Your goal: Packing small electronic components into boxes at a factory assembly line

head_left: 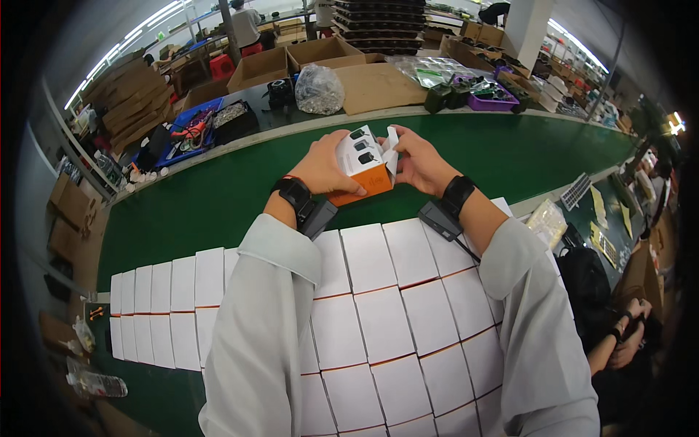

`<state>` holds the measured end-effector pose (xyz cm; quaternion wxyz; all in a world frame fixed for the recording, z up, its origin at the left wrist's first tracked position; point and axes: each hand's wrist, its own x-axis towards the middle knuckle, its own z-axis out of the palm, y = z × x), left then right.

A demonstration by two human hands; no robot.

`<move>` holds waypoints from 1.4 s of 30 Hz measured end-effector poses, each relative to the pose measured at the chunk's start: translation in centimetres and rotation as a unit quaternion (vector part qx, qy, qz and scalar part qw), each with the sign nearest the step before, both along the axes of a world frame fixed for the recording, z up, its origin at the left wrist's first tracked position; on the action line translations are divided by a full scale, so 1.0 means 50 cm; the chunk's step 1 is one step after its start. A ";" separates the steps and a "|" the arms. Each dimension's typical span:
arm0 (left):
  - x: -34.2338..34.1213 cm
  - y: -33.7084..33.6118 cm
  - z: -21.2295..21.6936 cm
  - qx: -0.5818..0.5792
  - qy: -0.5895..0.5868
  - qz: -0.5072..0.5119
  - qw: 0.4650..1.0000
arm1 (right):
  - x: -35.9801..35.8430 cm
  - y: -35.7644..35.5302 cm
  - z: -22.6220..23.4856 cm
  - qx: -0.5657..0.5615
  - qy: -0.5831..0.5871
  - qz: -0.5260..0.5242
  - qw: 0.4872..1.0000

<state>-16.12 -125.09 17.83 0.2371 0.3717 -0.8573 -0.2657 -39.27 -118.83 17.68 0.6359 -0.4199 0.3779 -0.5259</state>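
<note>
A small white and orange product box (371,178), with dark device pictures on its white face, is held up over the green work surface (240,211). My left hand (324,166) grips its left side, thumb along the orange face and fingers behind. At the box's right end my right hand (422,162) is closed on a white end flap (391,138), which stands out from the box; some of its fingertips are hidden behind the flap. Rows of white boxes (364,258) with orange edges lie packed together beneath my forearms.
Beyond the green surface stand open cardboard boxes (258,69), a clear plastic bag (319,90), a blue tray (191,131) of parts and a purple basket (491,102). A plastic bottle (102,384) lies at lower left. Another person's hands (630,335) are at the right.
</note>
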 end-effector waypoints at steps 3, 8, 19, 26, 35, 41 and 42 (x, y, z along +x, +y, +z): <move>0.005 -0.020 -0.007 0.087 0.124 -0.045 0.987 | -0.037 -0.015 -0.016 -0.037 0.056 -0.104 0.992; 0.016 -0.031 -0.022 -0.029 0.025 0.057 0.998 | -0.027 -0.038 -0.023 -0.479 0.511 -0.221 0.679; 0.004 0.019 -0.014 -0.005 -0.071 0.027 0.997 | 0.006 0.007 -0.030 0.041 0.264 0.094 0.959; 0.026 0.004 -0.004 -0.010 -0.299 0.057 0.952 | -0.098 -0.073 -0.098 -0.179 0.679 0.024 0.711; -0.019 0.051 0.035 -0.125 -0.318 0.138 0.930 | -0.030 -0.014 -0.033 -0.082 0.733 -0.166 0.654; -0.035 0.078 0.049 -0.212 -0.293 0.092 0.928 | -0.056 -0.013 -0.051 -0.008 0.801 -0.033 0.598; -0.035 0.079 0.051 -0.211 -0.282 0.109 0.930 | -0.075 -0.021 -0.066 -0.009 0.814 -0.046 0.579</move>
